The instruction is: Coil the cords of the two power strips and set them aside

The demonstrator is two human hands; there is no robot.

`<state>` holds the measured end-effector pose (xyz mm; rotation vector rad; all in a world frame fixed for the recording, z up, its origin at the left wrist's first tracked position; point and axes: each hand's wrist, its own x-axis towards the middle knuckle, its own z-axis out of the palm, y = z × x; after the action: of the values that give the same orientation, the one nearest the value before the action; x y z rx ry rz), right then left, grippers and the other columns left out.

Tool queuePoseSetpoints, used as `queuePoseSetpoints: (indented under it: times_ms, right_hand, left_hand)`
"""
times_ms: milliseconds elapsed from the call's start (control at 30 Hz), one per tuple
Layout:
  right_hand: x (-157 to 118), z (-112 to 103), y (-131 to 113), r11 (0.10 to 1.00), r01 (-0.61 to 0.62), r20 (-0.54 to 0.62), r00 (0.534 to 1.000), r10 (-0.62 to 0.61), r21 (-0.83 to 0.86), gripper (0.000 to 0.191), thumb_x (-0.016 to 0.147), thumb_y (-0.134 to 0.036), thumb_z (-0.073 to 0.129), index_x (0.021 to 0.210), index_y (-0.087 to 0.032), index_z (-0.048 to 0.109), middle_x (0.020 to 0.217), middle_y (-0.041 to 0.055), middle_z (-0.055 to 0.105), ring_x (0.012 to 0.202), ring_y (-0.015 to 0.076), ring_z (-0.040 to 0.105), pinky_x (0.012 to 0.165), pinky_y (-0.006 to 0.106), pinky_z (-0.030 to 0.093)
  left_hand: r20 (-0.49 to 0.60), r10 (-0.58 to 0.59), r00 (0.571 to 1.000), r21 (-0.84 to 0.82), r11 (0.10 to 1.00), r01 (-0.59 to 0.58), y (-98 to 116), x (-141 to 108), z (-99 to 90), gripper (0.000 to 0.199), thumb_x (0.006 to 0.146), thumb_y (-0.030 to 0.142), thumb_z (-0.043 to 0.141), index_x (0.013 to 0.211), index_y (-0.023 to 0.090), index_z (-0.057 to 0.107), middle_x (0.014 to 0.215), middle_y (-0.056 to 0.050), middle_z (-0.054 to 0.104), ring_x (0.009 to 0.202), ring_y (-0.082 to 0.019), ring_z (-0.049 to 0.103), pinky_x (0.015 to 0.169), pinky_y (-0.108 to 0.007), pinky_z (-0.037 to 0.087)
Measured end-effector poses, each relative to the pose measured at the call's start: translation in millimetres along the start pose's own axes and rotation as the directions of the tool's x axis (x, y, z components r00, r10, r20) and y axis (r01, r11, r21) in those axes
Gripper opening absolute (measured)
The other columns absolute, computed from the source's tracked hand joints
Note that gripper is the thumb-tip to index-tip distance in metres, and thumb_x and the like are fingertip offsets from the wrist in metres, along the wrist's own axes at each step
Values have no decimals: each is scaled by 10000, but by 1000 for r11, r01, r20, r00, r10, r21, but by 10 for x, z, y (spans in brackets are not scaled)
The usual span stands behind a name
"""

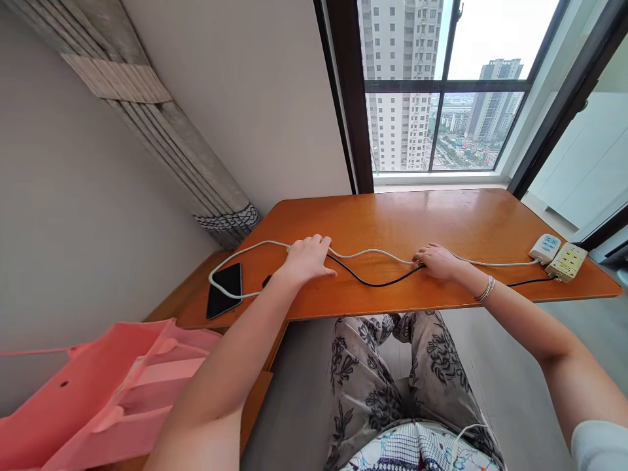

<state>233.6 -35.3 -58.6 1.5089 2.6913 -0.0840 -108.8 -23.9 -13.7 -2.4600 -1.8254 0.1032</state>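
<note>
A white cable (373, 252) and a black cable (377, 284) run across the brown wooden table (441, 219). My left hand (309, 257) lies over both cables near the middle, palm down, fingers apart. Further right, my right hand (436, 261) rests on the cables with its fingers together; its grip is partly hidden. At the right end, the cables reach a white power adapter (545, 248) and a cream power strip block (566, 262). On the left, the white cable loops over a black tablet (225, 290).
A pink bag (112, 392) stands at the lower left. Behind the table are a window (441, 85) and a grey curtain (161, 118). My legs are below the table's front edge. A small black object (266, 280) lies beside my left forearm.
</note>
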Motion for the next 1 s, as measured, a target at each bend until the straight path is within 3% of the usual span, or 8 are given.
queuePoseSetpoints:
  times_ms: [100,233,367,467,567,700,833,1000]
  right_hand:
    - [-2,-278,126,966,38,18,999,-44,256,160,863,-222,578,933,-167,711,916,80,715,852,210,639,776,323,473]
    - [-86,-801,262,722,122,-64,992,-107,681,288,822,-442,643,878,-163,685,734,11,608,683,142,513,629,284,399]
    - [-175,-1296,266,486,224,-261,965,9,845,349,715,-480,771,826,-164,670,724,2,558,656,114,461,607,282,382]
    - [-143,-1558,261,344,336,-384,920,82,877,351,751,-490,772,839,-173,649,632,-41,439,581,87,396,585,275,394]
    - [2,-1740,294,307,450,-525,818,235,839,358,811,-547,720,839,-205,619,600,-65,321,543,87,375,557,269,385]
    - [247,-1908,335,347,509,-616,670,415,787,452,816,-683,658,871,-242,578,612,-61,301,567,108,384,563,285,381]
    - [354,-2079,290,380,506,-633,611,475,774,508,840,-759,560,921,-258,550,614,-62,318,601,116,370,599,294,393]
    - [278,-2389,212,269,576,-601,526,601,772,496,867,-742,532,888,-246,512,628,-77,217,572,105,244,598,271,371]
  left_hand:
    - [-14,275,961,-195,942,-273,154,72,49,989,650,584,771,1486,212,396,1586,-156,391,1479,-338,335,1225,-503,202]
    - [-84,360,929,-332,869,-367,332,256,87,1145,648,611,759,1570,171,242,1651,-176,242,1538,-344,191,1253,-523,74]
    - [-143,328,934,-517,779,-353,445,455,82,870,756,539,662,1486,142,403,1541,-182,453,1428,-327,428,1195,-475,306]
    - [-128,298,946,-679,669,-302,480,568,54,575,790,518,612,1246,167,620,1216,-123,706,1124,-267,660,976,-391,516]
    - [-154,210,966,-751,611,-252,487,640,-11,429,738,508,667,1014,181,704,970,-75,750,917,-230,685,840,-355,547]
    - [-198,139,970,-822,516,-242,458,709,-147,358,704,481,713,893,177,714,914,-72,745,882,-219,674,829,-354,540]
    - [-187,164,969,-876,418,-240,372,778,-220,390,631,436,785,911,175,711,1028,-87,752,968,-233,678,905,-373,528]
    - [-6,205,979,-865,490,-108,272,755,-75,409,582,430,826,889,182,723,965,-88,758,948,-258,689,888,-390,529]
